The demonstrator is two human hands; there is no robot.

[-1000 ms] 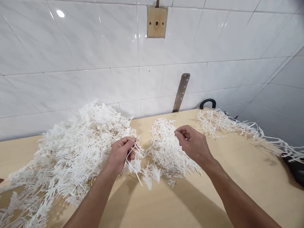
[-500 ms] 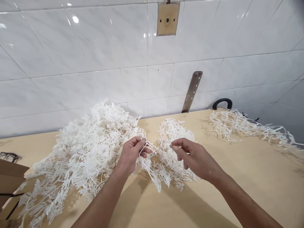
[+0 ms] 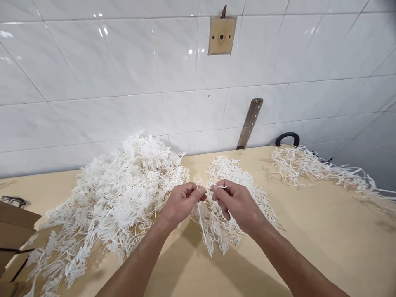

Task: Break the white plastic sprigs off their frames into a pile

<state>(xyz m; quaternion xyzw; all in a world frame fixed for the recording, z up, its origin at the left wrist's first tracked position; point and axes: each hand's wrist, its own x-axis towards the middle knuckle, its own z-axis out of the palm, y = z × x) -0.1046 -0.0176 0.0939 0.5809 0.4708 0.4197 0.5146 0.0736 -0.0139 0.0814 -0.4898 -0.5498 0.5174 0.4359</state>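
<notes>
My left hand is closed, thumb against fingers, on a white branched plastic sprig whose stem and feathery tips hang below it. Close by, my right hand pinches a small white sprig piece between thumb and forefinger. The fingertips of both hands are nearly touching. To the left rises a large heap of white feathery sprigs. A smaller pile of white sprig pieces lies behind and below my right hand.
Bare white stems lie tangled at the right of the wooden table. Behind them stands a black curved handle. A metal bracket leans by the tiled wall. Eyeglasses and a cardboard box are at far left.
My right hand has moved left to meet my left hand and now pinches at a sprig piece. My left hand has shifted slightly right. The view has tilted up a little.
</notes>
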